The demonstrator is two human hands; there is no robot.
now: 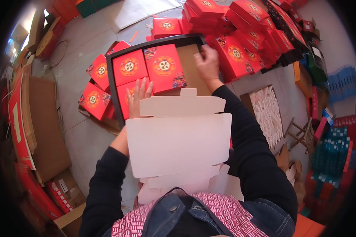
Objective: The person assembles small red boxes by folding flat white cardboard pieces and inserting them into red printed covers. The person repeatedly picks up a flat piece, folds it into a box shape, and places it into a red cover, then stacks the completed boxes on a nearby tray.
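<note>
A large black-rimmed tray (158,41) with a brown bottom holds red boxes printed with round gold-and-orange medallions. Two of them, a smaller red box (124,63) and a larger red box (154,55), lie flat side by side. My left hand (137,96) rests with its fingers spread on another red box (124,91) at the tray's near left. At the right side, my right hand (208,65) is closed over the tray's rim, its fingers curled near the far corner. An unfolded white carton (180,144) with flaps lies before my body, covering the tray's near edge.
Stacked red boxes (235,53) crowd beyond the tray's right side. More loose red boxes (94,98) sit at its left. Brown cardboard sheets (45,122) stand far left. A wooden stool (300,134) and a box of pale folded pieces (267,114) are at right.
</note>
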